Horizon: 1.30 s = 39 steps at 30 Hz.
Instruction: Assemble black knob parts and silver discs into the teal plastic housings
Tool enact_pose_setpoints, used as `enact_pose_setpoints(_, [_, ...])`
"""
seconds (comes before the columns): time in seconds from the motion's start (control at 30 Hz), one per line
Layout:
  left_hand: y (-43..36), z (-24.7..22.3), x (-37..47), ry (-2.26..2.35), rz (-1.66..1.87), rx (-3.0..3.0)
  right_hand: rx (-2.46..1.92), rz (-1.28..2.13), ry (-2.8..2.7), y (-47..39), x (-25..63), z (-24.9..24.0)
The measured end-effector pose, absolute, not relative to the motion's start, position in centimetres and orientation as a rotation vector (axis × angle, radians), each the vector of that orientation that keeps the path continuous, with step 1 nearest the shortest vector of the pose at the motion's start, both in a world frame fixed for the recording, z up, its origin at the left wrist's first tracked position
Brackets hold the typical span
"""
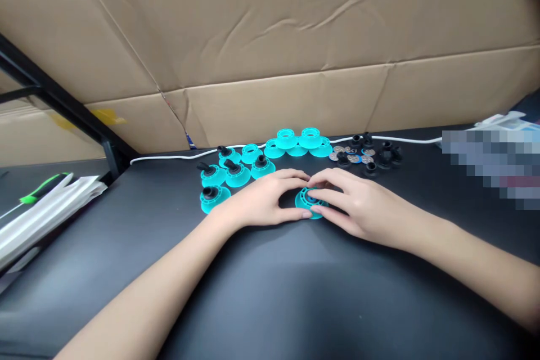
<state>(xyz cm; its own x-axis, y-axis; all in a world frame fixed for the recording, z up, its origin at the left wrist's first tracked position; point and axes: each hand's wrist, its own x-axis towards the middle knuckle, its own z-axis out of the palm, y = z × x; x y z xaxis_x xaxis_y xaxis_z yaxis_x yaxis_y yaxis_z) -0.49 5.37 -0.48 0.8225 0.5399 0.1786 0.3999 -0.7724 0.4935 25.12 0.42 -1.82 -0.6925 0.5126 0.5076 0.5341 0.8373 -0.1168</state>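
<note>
A turquoise ring-shaped base (311, 211) lies on the black tabletop between my two hands. My left hand (274, 197) grips its left side, with thumb in front and fingers behind. My right hand (350, 199) is closed round its right side, fingertips at the dark centre of the ring; what they hold there is too small to make out. Left of my hands stand several turquoise bases (237, 175) with black pieces in them. Behind are more turquoise bases (287, 139) with open centres, some stacked.
Small round metallic discs (353, 159) and loose black parts (386, 154) lie at the back right. A white cable (177, 157) runs along the cardboard wall (270, 107). White packets (46, 216) and a green-black tool (44, 188) are at left.
</note>
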Motion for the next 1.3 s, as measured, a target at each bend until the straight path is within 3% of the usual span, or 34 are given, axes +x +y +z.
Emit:
enact_pose_setpoints(0.3, [5.3,-0.4,-0.5,0.722,0.414,2.578,-0.815,0.01,-2.479,0.1,24.8,-1.7])
enact_pose_setpoints(0.67, [4.6,-0.3,0.5,0.845,0.48,2.521,-0.949,-0.166,-2.464,-0.5,24.3,-1.8])
enact_pose_setpoints(1.0, [5.3,0.2,-0.5,0.773,0.466,2.483,-0.907,0.227,-2.402,-0.2,24.6,-1.6])
enact_pose_setpoints(1.3, [5.2,0.7,-0.6,0.753,0.382,2.447,-0.976,0.365,-2.349,0.0,24.5,-2.1])
